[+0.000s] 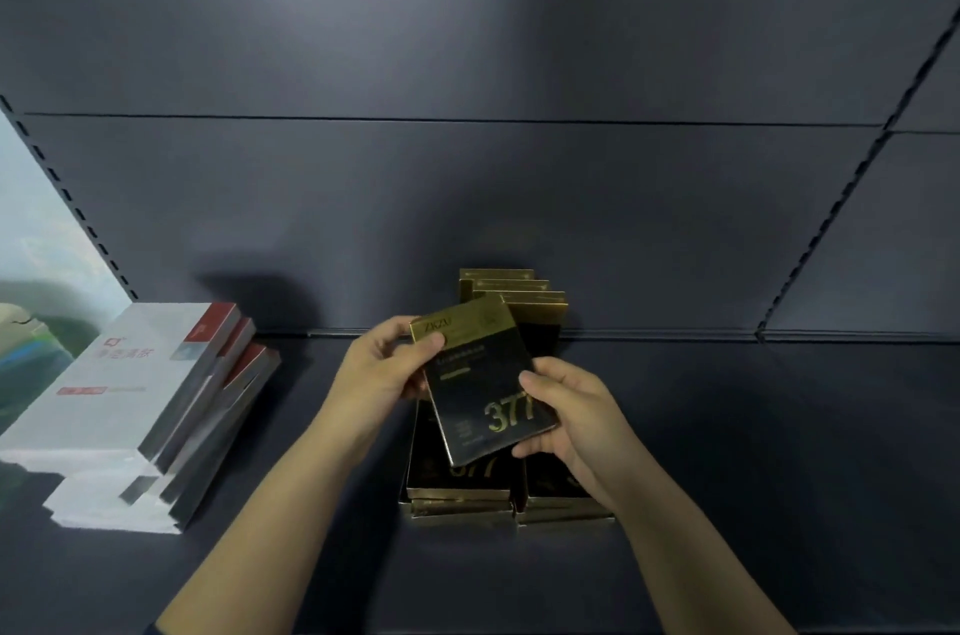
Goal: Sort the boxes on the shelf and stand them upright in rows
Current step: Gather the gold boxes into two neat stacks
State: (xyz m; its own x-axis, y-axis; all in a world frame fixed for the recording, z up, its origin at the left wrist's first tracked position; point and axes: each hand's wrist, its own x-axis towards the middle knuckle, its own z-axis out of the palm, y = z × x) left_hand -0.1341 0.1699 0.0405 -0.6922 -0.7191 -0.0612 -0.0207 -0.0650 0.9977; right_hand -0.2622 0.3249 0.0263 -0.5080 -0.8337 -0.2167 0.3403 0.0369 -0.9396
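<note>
My left hand (382,364) and right hand (566,406) pinch the black-and-gold box (483,385) by opposite ends, its long axis tilted at frame centre.

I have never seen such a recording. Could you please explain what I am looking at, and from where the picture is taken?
There is no machine here. A person wears a camera on the head, so you look down at their own arms. The left hand and right hand together hold one black and gold box above a dark shelf. Under it lie flat stacks of the same boxes; a few more stand behind. At the left, white boxes lean in a slanted row.
</note>
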